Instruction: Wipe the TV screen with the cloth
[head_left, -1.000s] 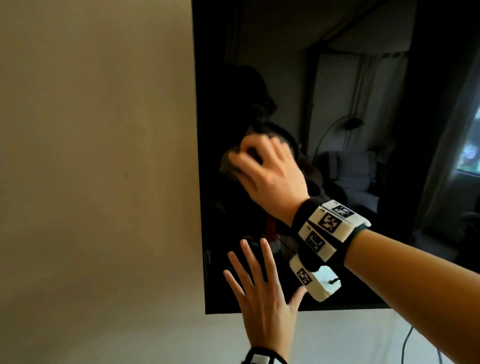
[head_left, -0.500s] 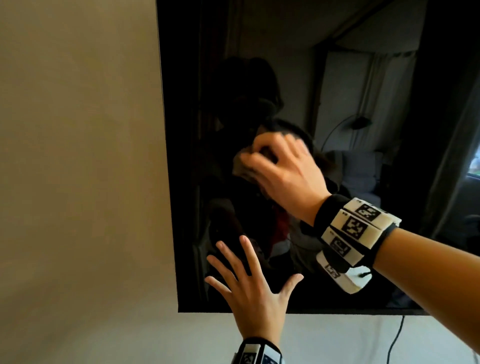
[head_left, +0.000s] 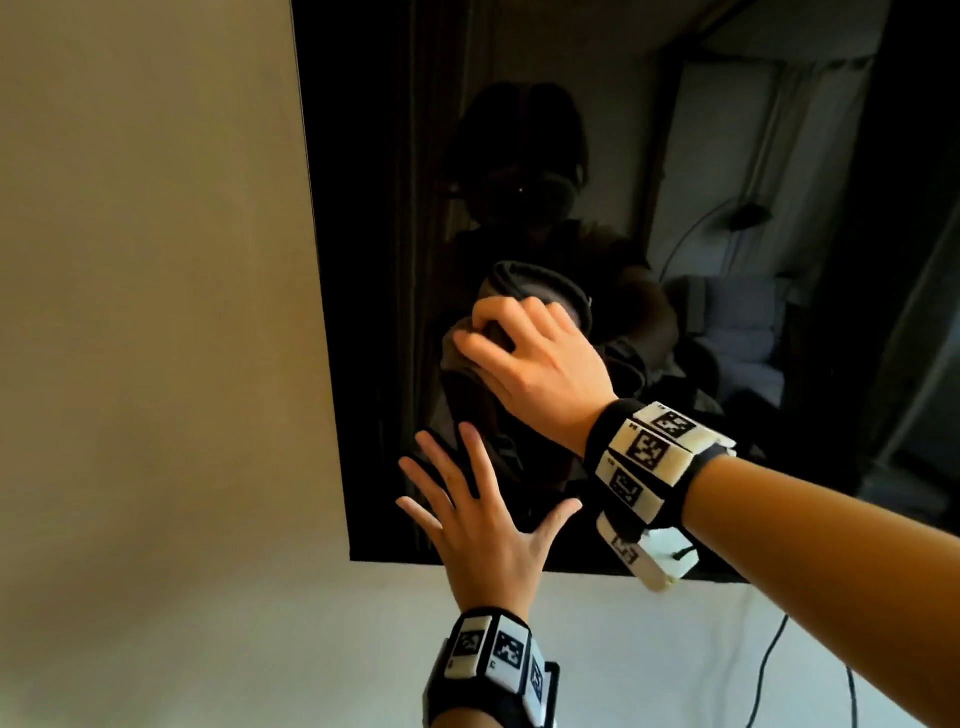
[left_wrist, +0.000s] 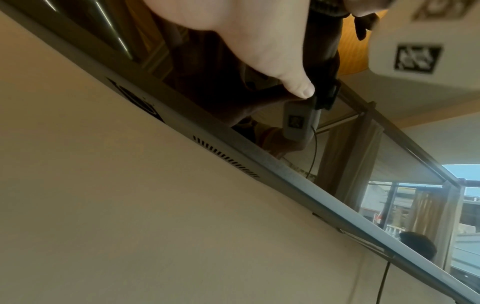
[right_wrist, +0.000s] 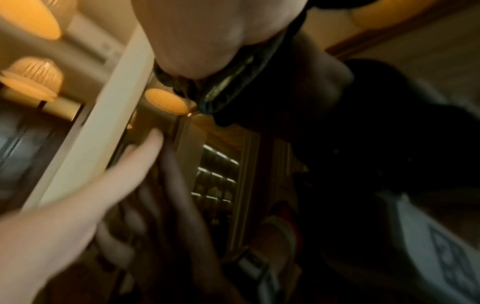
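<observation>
The black TV screen (head_left: 675, 156) hangs on the wall and mirrors the room. My right hand (head_left: 498, 338) grips a bunched dark grey cloth (head_left: 524, 280) and presses it against the screen's left part, about mid-height. In the right wrist view the cloth (right_wrist: 233, 88) bulges out under my palm against the glass. My left hand (head_left: 467, 493) lies flat on the screen's lower left corner with its fingers spread, just below the cloth. The left wrist view shows my left thumb (left_wrist: 298, 88) on the glass above the TV's bottom edge (left_wrist: 233, 148).
A beige wall (head_left: 156, 312) runs left of and below the TV. A thin dark cable (head_left: 769, 665) hangs down under the TV's bottom edge at the right. My right forearm (head_left: 831, 530) crosses the screen's lower right part.
My right hand has slid the cloth rightward, then lower on the screen, closer to my left hand. The left hand stays flat on the lower corner. My head has shifted.
</observation>
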